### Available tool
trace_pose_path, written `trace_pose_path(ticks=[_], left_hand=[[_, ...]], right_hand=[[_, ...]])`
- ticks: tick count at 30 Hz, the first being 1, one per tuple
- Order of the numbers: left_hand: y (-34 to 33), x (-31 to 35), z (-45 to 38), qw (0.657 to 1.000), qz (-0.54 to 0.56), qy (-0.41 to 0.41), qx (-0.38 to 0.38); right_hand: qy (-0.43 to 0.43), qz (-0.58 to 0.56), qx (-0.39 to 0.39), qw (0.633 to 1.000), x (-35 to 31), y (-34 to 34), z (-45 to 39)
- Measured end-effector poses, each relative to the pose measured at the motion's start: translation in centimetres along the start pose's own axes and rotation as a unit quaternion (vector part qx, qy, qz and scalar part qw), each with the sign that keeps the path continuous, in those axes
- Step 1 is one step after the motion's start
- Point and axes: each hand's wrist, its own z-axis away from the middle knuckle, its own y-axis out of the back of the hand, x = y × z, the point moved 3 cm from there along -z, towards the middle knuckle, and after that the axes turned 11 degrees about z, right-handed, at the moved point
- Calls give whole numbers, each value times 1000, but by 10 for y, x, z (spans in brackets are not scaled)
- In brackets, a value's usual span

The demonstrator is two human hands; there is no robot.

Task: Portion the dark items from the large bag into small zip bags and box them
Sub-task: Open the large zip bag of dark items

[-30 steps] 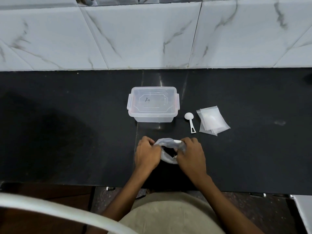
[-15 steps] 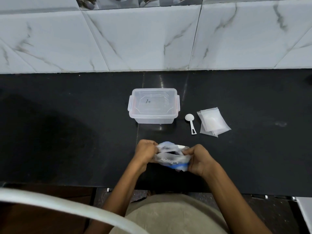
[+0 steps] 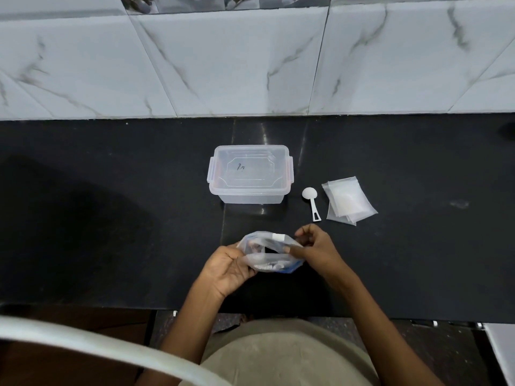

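The large clear bag (image 3: 267,250) with a blue bottom edge sits on the black counter near the front, its mouth pulled apart; something dark shows inside. My left hand (image 3: 227,270) grips the bag's left rim. My right hand (image 3: 315,247) pinches the right rim. Beyond them stands a clear plastic box (image 3: 250,174) with its clip lid on. To its right lie a white measuring scoop (image 3: 310,200) and a stack of small zip bags (image 3: 348,200).
The black counter (image 3: 111,204) runs the full width, backed by a white marble-tile wall (image 3: 250,65). A curved white bar (image 3: 83,344) crosses the lower left corner. A pale smudge (image 3: 459,203) marks the counter at the right.
Both hands have drawn the bag's rim apart, so its mouth now gapes. The left hand turned palm-up at the left rim. Box, scoop and small bags stayed put.
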Motion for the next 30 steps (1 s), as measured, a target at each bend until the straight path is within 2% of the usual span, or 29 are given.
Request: trace_pose_path(ticks=[3, 5, 6, 8, 10, 12, 14, 17, 19, 21, 24, 27, 29, 30], left_hand=[[2, -4, -3, 999, -26, -10, -40], [3, -6, -5, 998, -44, -25, -41], [3, -8, -6, 997, -70, -35, -23], [2, -9, -5, 977, -181, -92, 61], [-1, -6, -4, 929, -301, -173, 127], [-8, -4, -2, 868, -408, -258, 119], [-15, -5, -1, 803, -503, -305, 100], [-23, -10, 0, 762, -541, -331, 132], [-24, -10, 2, 753, -539, -344, 153], [-22, -9, 3, 741, -556, -340, 162], [-20, -3, 5, 737, -564, -323, 185], [-18, 2, -2, 787, -508, -289, 198], [-18, 3, -4, 827, -449, -271, 200], [-19, 3, -5, 836, -434, -269, 203]], right_hand=[[-38, 112, 66, 991, 1, 1, 1], [-81, 91, 86, 989, 1, 0, 2], [-98, 69, 85, 989, 2, -2, 2], [-103, 44, 104, 988, 4, -4, 0], [-92, 43, 132, 986, 5, -7, 0], [-80, 60, 147, 984, 1, -9, 2], [-60, 87, 155, 982, -3, -12, 2], [-38, 102, 163, 981, -4, -14, 1], [-44, 43, 146, 987, -3, -15, -1], [-92, -93, 98, 987, 1, -16, -5], [-203, -244, 15, 948, 13, -16, -7], [-257, -297, -15, 919, 21, -13, -7], [-276, -299, -14, 913, 19, -11, -5], [-281, -293, -13, 914, 18, -11, -4]])
